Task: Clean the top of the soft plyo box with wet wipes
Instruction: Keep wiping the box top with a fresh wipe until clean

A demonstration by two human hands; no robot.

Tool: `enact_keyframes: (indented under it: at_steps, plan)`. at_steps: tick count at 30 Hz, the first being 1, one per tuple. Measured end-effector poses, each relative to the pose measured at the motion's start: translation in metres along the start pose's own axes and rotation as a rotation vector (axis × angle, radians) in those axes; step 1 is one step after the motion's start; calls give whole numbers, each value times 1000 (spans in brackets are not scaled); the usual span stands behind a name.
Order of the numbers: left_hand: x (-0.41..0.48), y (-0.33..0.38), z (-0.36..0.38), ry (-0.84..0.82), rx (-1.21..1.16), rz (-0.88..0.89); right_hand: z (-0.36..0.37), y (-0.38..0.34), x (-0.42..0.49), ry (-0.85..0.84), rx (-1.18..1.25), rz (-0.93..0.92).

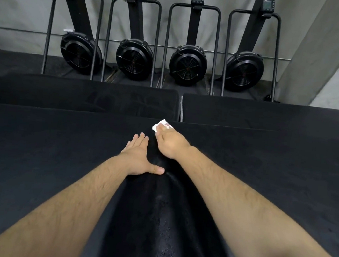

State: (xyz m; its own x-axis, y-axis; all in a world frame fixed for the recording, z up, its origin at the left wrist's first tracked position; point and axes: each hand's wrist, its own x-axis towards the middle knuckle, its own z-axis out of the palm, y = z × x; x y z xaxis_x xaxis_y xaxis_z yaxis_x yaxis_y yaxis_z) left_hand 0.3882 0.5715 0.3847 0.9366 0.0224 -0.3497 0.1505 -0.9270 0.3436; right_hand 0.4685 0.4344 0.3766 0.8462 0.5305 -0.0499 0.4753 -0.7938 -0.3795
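While its left, right and lower edges were cut off by the frame, the soft plyo box (41, 148) filled the lower half of the picture, black, top face up, its long axis running left to right and its far edge crossing at mid-height. Wet wipe (163, 125): white, crumpled, at the far edge of the box top just right of centre. Most of it was hidden under the fingers, with only a small bunch showing towards the upper left, so no long axis could be made out. Right hand (171, 143): fingers bent over the wipe, holding it pressed to the box top; fingertips foreshortened and hard to separate. Left hand (139, 156): just beside and below the right, laid flat on the box, fingers straight and pointing up-frame, thumb spread to the right, holding nothing. Wet streak (163, 219): a darker, glossy band between the forearms, running from the bottom edge up to the hands. Two further black boxes (82, 95): side by side beyond the far edge, a narrow gap between them, their outer ends cut off. Four rowing machines (188, 63): upright in a row against the grey wall (22, 5) across the top, upper ends cropped, monitor screens too small to read.
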Motion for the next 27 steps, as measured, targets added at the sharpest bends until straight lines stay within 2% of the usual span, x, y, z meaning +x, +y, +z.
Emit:
enact_keyframes:
  at_steps: [2,4,7,9,12,14,21,25,27]
  plan:
    - [0,1,-3,1,-17,12,12,-16,-15,38,75,-37]
    - [-6,4,-6,-12,-11,14,15,-17,-29,6,63,-60]
    - [-27,4,-12,-64,111,-17,6,-13,-30,-55,9,34]
    - [-43,-4,-13,-120,144,-18,7,-23,-37,-41,8,35]
    - [-58,-12,-9,-160,99,4,24,-40,-67,20,3,-44]
    - [-59,-11,-8,-145,75,23,32,-41,-81,-8,-36,-88]
    - [-61,-8,-10,-156,9,18,17,-54,-36,-140,-126,-57]
    - [-59,-16,-7,-177,-6,24,18,-39,-70,-92,-53,-124]
    - [-59,-15,-7,-185,9,12,5,-18,-76,-99,-69,-53]
